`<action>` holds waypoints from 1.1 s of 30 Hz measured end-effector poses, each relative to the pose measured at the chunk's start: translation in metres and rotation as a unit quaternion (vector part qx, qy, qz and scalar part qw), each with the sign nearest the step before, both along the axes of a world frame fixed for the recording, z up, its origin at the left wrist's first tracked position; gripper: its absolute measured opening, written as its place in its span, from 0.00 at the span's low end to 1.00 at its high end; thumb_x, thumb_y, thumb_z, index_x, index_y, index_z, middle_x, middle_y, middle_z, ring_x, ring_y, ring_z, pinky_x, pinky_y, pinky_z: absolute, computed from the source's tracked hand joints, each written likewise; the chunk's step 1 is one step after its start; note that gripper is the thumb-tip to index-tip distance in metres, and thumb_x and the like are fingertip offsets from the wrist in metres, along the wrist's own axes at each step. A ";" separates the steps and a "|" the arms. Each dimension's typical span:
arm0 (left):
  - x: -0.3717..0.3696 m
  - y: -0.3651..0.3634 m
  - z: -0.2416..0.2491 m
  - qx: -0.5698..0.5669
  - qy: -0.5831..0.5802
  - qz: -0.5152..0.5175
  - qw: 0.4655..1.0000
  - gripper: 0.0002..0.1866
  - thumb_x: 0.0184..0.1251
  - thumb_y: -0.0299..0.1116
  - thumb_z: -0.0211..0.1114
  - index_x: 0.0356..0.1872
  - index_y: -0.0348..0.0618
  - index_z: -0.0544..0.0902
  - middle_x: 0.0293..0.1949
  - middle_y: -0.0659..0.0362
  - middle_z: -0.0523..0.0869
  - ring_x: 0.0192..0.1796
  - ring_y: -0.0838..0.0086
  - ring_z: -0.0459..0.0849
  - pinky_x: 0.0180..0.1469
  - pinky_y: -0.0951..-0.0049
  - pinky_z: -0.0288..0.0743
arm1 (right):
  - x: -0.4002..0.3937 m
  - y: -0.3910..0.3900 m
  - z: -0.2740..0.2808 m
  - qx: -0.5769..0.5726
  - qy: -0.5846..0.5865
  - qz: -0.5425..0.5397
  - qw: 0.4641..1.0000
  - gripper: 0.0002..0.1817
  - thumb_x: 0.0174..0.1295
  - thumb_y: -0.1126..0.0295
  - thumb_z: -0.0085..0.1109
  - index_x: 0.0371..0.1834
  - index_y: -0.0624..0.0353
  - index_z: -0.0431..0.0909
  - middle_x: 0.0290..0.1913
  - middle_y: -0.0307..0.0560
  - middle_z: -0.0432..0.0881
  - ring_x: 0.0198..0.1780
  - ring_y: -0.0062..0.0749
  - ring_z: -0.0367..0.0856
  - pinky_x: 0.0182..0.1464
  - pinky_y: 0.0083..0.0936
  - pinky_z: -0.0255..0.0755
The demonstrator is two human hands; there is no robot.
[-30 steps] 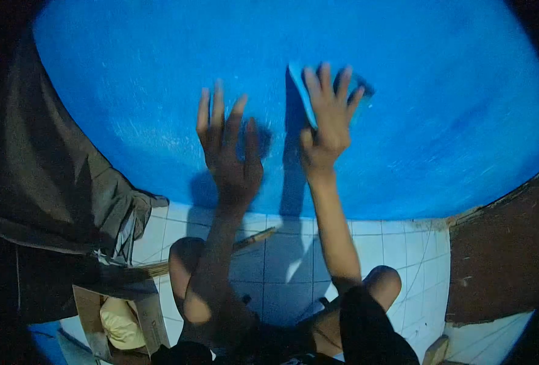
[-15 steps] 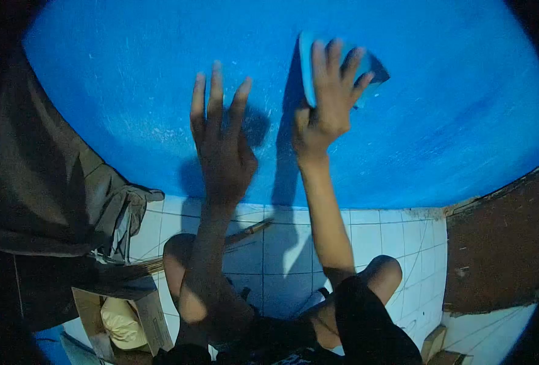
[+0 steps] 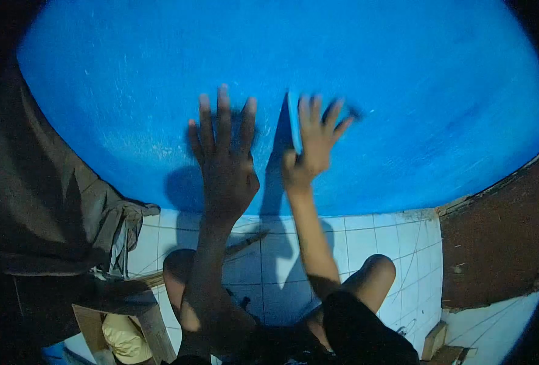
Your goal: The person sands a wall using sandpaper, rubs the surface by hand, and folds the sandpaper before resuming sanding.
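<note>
A blue wall [image 3: 354,42] rises in front of me, with pale scuffs on its lower part. My right hand [image 3: 315,143] lies over a thin light-blue sheet [image 3: 294,121] against the wall, the thumb at the sheet's lower left edge and the fingers fanned out across it. Most of the sheet is covered by the hand or blends into the wall's colour. To the left, my left hand [image 3: 228,158] is spread out over the wall with nothing in it, its shadow falling beside it.
White floor tiles [image 3: 361,240] meet the wall's base; a thin stick [image 3: 245,242] lies there between my knees. On the left hangs a dark cloth [image 3: 56,182], above a cardboard box [image 3: 154,322] holding a yellowish bundle [image 3: 125,339]. A brown panel [image 3: 494,243] borders the right.
My right hand has slid down the wall and slightly left with the light-blue sheet. My left hand sits a little lower, its fingers still spread.
</note>
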State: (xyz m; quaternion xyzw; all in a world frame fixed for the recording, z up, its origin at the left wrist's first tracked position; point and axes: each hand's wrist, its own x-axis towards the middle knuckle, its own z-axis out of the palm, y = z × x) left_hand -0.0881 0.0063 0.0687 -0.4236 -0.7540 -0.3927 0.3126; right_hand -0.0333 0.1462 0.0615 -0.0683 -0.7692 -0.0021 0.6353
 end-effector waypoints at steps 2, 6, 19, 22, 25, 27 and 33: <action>-0.005 0.002 -0.006 -0.018 0.001 0.016 1.000 0.39 0.66 0.24 0.49 0.81 0.56 0.59 0.83 0.48 0.46 0.84 0.44 0.39 0.77 0.31 0.32 | 0.013 -0.003 -0.059 -0.022 -0.008 -0.010 1.000 0.38 0.78 0.39 0.25 0.70 0.53 0.76 0.73 0.44 0.74 0.82 0.54 0.54 0.79 0.67 0.26; 0.002 0.003 -0.004 -0.010 -0.017 0.013 1.000 0.34 0.72 0.30 0.44 0.81 0.57 0.58 0.83 0.49 0.46 0.84 0.45 0.39 0.78 0.32 0.30 | 0.006 -0.001 -0.019 -0.032 -0.025 -0.008 0.999 0.38 0.78 0.38 0.27 0.67 0.54 0.79 0.71 0.44 0.76 0.81 0.56 0.55 0.78 0.69 0.25; 0.000 0.010 -0.008 0.022 0.001 0.011 1.000 0.30 0.80 0.42 0.34 0.81 0.56 0.59 0.83 0.48 0.47 0.83 0.44 0.40 0.78 0.33 0.26 | 0.005 -0.003 -0.011 -0.023 0.004 -0.026 0.999 0.39 0.77 0.36 0.28 0.67 0.54 0.79 0.70 0.41 0.77 0.82 0.55 0.52 0.78 0.68 0.24; -0.005 0.009 -0.014 0.022 0.008 0.020 1.000 0.30 0.81 0.44 0.32 0.80 0.55 0.61 0.83 0.48 0.48 0.83 0.44 0.40 0.78 0.34 0.27 | -0.016 0.001 0.062 0.027 0.079 0.017 0.996 0.39 0.77 0.36 0.28 0.67 0.54 0.79 0.71 0.42 0.76 0.82 0.55 0.52 0.79 0.67 0.25; -0.009 0.010 -0.015 0.045 0.026 0.021 0.998 0.29 0.81 0.44 0.34 0.78 0.52 0.66 0.82 0.48 0.53 0.83 0.45 0.45 0.78 0.35 0.31 | -0.015 -0.005 0.069 0.012 0.050 0.012 0.999 0.39 0.77 0.36 0.27 0.68 0.52 0.79 0.72 0.41 0.76 0.82 0.54 0.52 0.79 0.67 0.25; -0.008 0.013 -0.018 0.070 0.037 0.029 0.996 0.28 0.81 0.43 0.36 0.75 0.49 0.69 0.81 0.48 0.57 0.82 0.45 0.49 0.79 0.36 0.36 | 0.002 -0.018 0.010 -0.041 -0.019 -0.005 0.999 0.39 0.77 0.36 0.26 0.68 0.50 0.79 0.72 0.40 0.76 0.82 0.53 0.53 0.79 0.68 0.26; -0.004 0.012 -0.022 0.277 -0.015 0.033 0.960 0.17 0.78 0.36 0.51 0.56 0.37 0.82 0.62 0.47 0.79 0.65 0.50 0.75 0.67 0.49 0.63 | 0.010 -0.007 -0.043 0.003 -0.059 0.011 0.998 0.36 0.78 0.40 0.33 0.65 0.58 0.81 0.70 0.49 0.77 0.81 0.57 0.53 0.79 0.68 0.28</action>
